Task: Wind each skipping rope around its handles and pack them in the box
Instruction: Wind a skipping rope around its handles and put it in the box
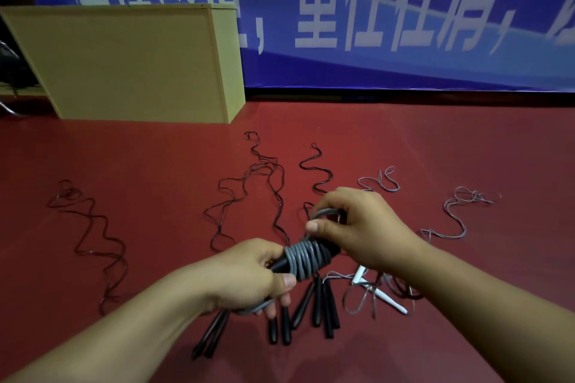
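Your left hand (249,274) is closed around a pair of black handles (280,264), thumb pressed on the near side; the grey rope (303,258) sits in tight coils around their middle, and the handle ends poke out to the right of the coils. Your right hand (357,227) is just beyond and to the right, fingers curled shut on a loop of that same grey rope — thumb and forefinger pinching it above the coils.

Below your hands the dark red floor (435,149) carries the rest; a cluster of black handles (314,305) lies near, fanned towards you, with a white handle (382,294) just to their right. Thin dark cords (249,190) snake away to the far side, one more dark cord (90,227) lies well apart on the left, and pale grey cords (457,214) trail off to the right.

On the far left stands a pale yellow box (124,65) on the floor, well apart from the ropes; behind it a blue banner (404,25) with large white characters covers the far wall, meeting the floor at a dark strip.
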`<action>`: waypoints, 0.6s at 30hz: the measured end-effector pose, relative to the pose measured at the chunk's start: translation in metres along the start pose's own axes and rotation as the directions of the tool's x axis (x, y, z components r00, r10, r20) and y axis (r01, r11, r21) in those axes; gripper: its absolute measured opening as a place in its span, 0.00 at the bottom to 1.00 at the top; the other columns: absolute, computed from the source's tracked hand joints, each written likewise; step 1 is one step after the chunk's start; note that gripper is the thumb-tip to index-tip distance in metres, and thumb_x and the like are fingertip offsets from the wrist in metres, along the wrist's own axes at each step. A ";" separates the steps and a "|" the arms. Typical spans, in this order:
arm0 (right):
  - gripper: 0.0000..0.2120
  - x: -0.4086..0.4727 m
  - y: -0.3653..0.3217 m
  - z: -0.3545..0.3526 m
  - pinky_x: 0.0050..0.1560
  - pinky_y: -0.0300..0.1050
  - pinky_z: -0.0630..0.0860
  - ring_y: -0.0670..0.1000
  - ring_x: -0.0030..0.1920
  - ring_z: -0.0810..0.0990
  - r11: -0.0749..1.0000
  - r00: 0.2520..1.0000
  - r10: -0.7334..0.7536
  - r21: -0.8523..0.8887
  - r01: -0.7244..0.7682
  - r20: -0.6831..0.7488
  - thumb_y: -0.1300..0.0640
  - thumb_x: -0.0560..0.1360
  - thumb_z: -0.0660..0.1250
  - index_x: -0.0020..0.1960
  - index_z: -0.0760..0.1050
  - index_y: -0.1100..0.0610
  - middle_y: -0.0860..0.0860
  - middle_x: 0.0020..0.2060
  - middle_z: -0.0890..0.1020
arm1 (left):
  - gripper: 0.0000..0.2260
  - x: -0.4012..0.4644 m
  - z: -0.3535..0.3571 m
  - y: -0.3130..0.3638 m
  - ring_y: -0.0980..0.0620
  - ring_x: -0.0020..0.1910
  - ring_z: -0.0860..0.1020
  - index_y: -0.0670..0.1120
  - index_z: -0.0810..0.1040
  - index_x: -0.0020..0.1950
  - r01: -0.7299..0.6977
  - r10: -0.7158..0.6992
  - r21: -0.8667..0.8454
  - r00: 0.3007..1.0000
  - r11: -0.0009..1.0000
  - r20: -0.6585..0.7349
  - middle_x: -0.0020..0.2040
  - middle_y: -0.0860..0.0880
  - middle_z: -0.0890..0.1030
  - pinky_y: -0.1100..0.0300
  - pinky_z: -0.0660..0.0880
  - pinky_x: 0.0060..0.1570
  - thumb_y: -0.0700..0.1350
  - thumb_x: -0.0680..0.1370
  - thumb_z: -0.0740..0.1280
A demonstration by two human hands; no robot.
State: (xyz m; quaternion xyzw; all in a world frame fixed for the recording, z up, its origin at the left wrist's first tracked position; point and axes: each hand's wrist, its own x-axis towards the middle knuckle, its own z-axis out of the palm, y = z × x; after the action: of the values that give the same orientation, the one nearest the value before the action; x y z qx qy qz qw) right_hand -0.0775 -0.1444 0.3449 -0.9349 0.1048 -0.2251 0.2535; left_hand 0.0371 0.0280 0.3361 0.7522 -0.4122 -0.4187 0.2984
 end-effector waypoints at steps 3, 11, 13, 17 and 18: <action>0.06 0.000 0.001 -0.001 0.39 0.39 0.74 0.42 0.37 0.79 0.990 0.995 0.104 0.090 -0.104 0.009 0.48 0.70 0.75 0.40 0.81 0.48 0.44 0.33 0.82 | 0.06 0.000 0.001 0.000 0.54 0.28 0.72 0.49 0.75 0.47 -0.037 0.037 0.027 0.999 0.999 0.004 0.35 0.51 0.78 0.64 0.68 0.29 0.41 0.82 0.62; 0.12 -0.002 -0.001 -0.010 0.35 0.38 0.72 0.45 0.33 0.73 0.823 0.975 0.189 0.522 -0.224 0.121 0.58 0.67 0.77 0.45 0.79 0.60 0.49 0.33 0.77 | 0.05 -0.003 0.003 0.003 0.53 0.29 0.68 0.45 0.76 0.54 -0.063 0.063 -0.004 0.997 0.998 0.044 0.32 0.52 0.72 0.62 0.67 0.29 0.44 0.82 0.62; 0.14 -0.004 -0.001 -0.012 0.34 0.38 0.70 0.46 0.34 0.71 0.761 0.964 0.207 0.592 -0.265 0.166 0.58 0.66 0.77 0.48 0.77 0.62 0.53 0.35 0.75 | 0.05 -0.006 0.002 0.006 0.53 0.26 0.66 0.43 0.75 0.52 -0.075 0.078 -0.045 0.994 0.996 0.074 0.31 0.50 0.71 0.62 0.65 0.27 0.43 0.82 0.62; 0.15 -0.005 -0.002 -0.015 0.31 0.41 0.69 0.47 0.31 0.70 0.598 0.949 0.208 0.737 -0.314 0.235 0.56 0.64 0.76 0.47 0.76 0.58 0.53 0.33 0.73 | 0.16 -0.010 0.001 0.011 0.56 0.21 0.65 0.34 0.71 0.54 -0.133 0.153 -0.142 0.978 0.981 0.142 0.30 0.49 0.70 0.64 0.64 0.23 0.47 0.76 0.61; 0.13 -0.005 -0.004 -0.016 0.30 0.39 0.69 0.47 0.30 0.71 0.548 0.950 0.204 0.776 -0.312 0.238 0.57 0.64 0.75 0.46 0.75 0.57 0.52 0.32 0.73 | 0.15 -0.011 0.001 0.012 0.56 0.21 0.66 0.35 0.71 0.52 -0.154 0.180 -0.167 0.972 0.974 0.153 0.30 0.49 0.70 0.65 0.64 0.23 0.47 0.76 0.61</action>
State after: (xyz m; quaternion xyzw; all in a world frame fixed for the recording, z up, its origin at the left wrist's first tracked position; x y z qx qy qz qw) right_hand -0.0889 -0.1463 0.3571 -0.7039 0.1126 -0.1518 0.6847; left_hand 0.0286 0.0320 0.3500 0.6516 -0.4643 -0.4842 0.3540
